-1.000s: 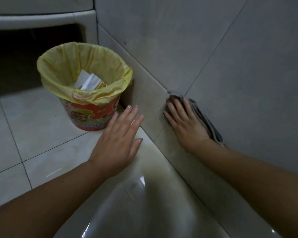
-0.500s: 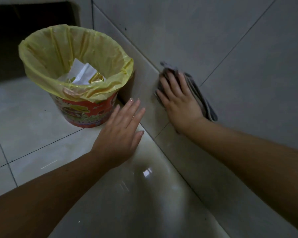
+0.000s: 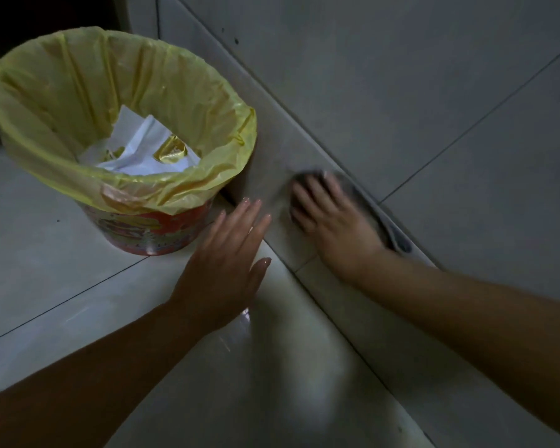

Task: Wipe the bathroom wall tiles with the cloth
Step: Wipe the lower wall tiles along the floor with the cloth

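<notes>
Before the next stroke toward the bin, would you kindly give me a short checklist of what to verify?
1. The cloth is pressed flat on the wall tile under the right hand: ok.
2. The left hand is open and apart from the cloth: ok.
3. Room ahead of the stroke: probably not ok; the bin stands close to the wall tile just beyond the cloth.
4. Whether the bin touches the wall tile: cannot tell.
5. Whether the cloth is clean enough: cannot tell; it is blurred and the light is dim.
</notes>
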The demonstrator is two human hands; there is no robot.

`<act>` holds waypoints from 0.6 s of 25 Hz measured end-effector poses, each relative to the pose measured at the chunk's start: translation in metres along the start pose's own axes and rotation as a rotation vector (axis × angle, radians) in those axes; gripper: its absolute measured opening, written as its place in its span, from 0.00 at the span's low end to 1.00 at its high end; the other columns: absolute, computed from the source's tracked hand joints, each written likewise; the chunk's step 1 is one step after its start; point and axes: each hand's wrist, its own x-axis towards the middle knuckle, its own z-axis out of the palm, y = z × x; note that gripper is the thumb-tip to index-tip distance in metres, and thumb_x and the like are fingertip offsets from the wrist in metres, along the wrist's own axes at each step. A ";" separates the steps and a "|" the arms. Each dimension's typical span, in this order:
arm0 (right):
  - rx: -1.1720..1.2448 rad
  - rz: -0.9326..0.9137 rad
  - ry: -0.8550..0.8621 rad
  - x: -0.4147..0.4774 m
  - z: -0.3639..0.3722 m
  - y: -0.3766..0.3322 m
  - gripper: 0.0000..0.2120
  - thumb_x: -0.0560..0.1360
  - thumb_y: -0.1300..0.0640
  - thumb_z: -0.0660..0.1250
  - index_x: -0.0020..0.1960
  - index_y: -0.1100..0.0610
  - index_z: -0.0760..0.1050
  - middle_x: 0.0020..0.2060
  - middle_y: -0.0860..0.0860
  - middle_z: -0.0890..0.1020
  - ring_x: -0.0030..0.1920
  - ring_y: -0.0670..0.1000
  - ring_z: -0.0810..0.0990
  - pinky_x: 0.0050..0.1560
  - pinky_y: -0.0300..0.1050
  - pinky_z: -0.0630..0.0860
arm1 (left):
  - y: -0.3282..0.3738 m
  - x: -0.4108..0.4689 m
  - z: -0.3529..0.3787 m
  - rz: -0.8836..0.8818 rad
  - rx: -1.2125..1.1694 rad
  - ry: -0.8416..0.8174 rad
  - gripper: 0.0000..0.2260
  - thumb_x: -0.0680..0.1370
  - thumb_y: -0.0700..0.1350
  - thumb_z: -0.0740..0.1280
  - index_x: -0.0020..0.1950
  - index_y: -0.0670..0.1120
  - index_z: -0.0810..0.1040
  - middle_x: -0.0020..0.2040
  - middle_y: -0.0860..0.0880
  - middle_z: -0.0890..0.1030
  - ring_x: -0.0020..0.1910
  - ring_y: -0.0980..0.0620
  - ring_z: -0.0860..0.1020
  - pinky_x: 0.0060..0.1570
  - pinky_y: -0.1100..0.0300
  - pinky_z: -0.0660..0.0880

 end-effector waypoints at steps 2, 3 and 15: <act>-0.020 0.075 0.042 0.035 -0.013 0.019 0.28 0.78 0.55 0.39 0.78 0.56 0.49 0.78 0.62 0.48 0.77 0.65 0.44 0.66 0.65 0.29 | -0.006 -0.003 0.005 -0.023 -0.003 0.005 0.24 0.83 0.50 0.53 0.76 0.39 0.65 0.78 0.40 0.62 0.78 0.43 0.58 0.72 0.40 0.62; -0.038 0.081 0.031 0.052 -0.016 0.021 0.27 0.81 0.54 0.41 0.79 0.57 0.47 0.78 0.62 0.46 0.76 0.66 0.43 0.66 0.65 0.29 | -0.009 -0.005 0.006 -0.031 -0.011 0.008 0.24 0.83 0.50 0.53 0.76 0.39 0.65 0.78 0.40 0.62 0.78 0.43 0.58 0.72 0.41 0.63; -0.045 -0.248 -0.223 0.048 0.041 -0.084 0.31 0.81 0.46 0.46 0.79 0.58 0.43 0.77 0.63 0.41 0.76 0.66 0.37 0.67 0.67 0.27 | -0.040 -0.046 -0.003 -0.018 0.107 -0.026 0.25 0.82 0.50 0.58 0.76 0.40 0.65 0.77 0.41 0.63 0.77 0.43 0.62 0.74 0.52 0.56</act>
